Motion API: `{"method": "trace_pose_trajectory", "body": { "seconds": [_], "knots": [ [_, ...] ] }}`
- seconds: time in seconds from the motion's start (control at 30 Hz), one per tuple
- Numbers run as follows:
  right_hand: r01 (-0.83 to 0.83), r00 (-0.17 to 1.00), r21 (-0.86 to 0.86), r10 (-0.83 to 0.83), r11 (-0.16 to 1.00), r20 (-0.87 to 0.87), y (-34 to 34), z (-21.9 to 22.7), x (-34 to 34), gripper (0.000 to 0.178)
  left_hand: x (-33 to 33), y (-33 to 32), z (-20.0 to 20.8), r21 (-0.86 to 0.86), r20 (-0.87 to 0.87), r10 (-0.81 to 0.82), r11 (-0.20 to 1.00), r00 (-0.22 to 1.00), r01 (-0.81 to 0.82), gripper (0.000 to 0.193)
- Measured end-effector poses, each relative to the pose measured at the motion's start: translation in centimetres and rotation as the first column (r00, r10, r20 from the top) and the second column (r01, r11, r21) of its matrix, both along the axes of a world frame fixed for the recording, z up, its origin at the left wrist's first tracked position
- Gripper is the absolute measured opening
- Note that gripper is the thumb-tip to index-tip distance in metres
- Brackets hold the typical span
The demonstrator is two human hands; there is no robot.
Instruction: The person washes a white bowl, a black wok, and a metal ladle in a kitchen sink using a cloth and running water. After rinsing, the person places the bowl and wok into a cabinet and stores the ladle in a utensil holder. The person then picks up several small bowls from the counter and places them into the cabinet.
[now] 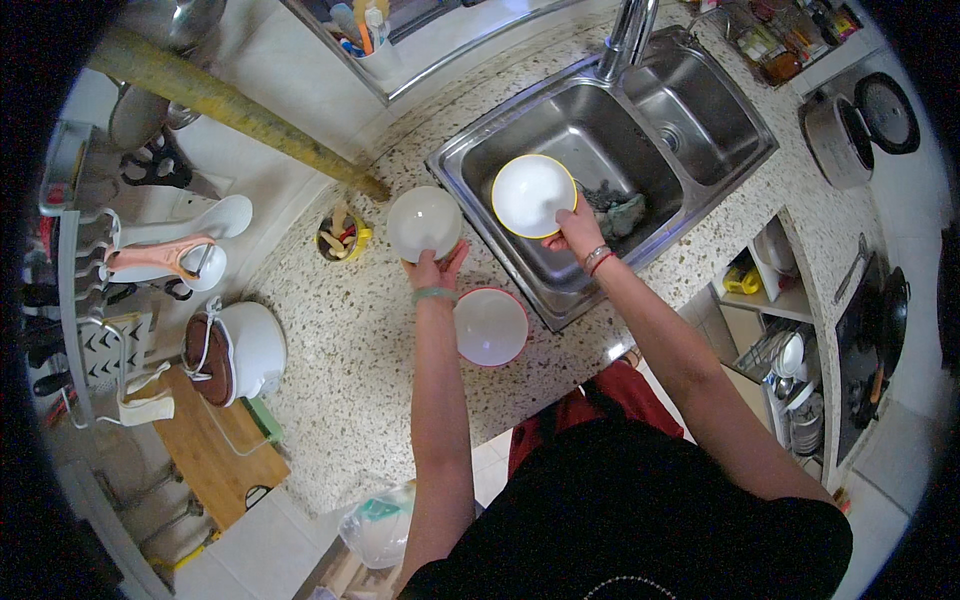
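Note:
My left hand (437,268) grips a plain white bowl (424,222) by its near rim, over the speckled counter left of the sink. Over the left basin of the steel sink (590,110), my right hand (578,232) pinches the near rim of a white bowl with a yellow rim (533,193). A white bowl with a red rim (491,328) rests on the counter just right of my left wrist. In the basin, partly behind my right hand, lies a crumpled grey-green cloth (622,214).
A small yellow container (343,236) stands near the wall, by a slanting yellowish pole (240,110). Farther left are a white pot-like appliance (252,348) and a wooden board (225,450). The faucet (625,45) rises behind the sink; an open-lidded cooker (838,140) sits at right.

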State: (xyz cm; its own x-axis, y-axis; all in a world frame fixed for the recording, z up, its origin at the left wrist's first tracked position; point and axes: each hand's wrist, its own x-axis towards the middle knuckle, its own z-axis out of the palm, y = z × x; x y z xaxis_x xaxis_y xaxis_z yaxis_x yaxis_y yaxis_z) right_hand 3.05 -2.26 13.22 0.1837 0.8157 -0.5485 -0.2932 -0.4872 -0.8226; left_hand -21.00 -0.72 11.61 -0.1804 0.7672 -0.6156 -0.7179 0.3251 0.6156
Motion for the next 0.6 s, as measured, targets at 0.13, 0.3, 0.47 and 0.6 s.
{"method": "trace_pose_trajectory", "body": {
  "seconds": [0.13, 0.3, 0.47, 0.6],
  "knots": [
    [0.017, 1.0, 0.022, -0.017, 1.0, 0.011, -0.8, -0.1, 0.3, 0.04, 0.0, -0.4, -0.6, -0.016, -0.016, -0.005, 1.0, 1.0, 0.005, 0.061],
    [0.018, 1.0, 0.01, -0.018, 1.0, 0.005, -1.3, 0.1, 0.8, 0.041, -0.4, -0.5, -1.3, -0.003, -0.015, -0.039, 0.999, 0.999, 0.038, 0.056],
    [0.024, 0.997, 0.062, -0.028, 0.998, 0.076, -1.6, 0.1, 0.9, 0.046, -1.2, -0.8, -1.0, 0.007, 0.056, -0.077, 0.997, 0.995, 0.077, 0.047],
    [0.019, 0.977, 0.118, -0.044, 0.993, 0.21, -1.8, -0.1, 1.2, 0.054, -1.6, -2.7, -0.1, -0.024, 0.256, -0.009, 1.0, 0.967, 0.015, 0.04]
  ]
}}
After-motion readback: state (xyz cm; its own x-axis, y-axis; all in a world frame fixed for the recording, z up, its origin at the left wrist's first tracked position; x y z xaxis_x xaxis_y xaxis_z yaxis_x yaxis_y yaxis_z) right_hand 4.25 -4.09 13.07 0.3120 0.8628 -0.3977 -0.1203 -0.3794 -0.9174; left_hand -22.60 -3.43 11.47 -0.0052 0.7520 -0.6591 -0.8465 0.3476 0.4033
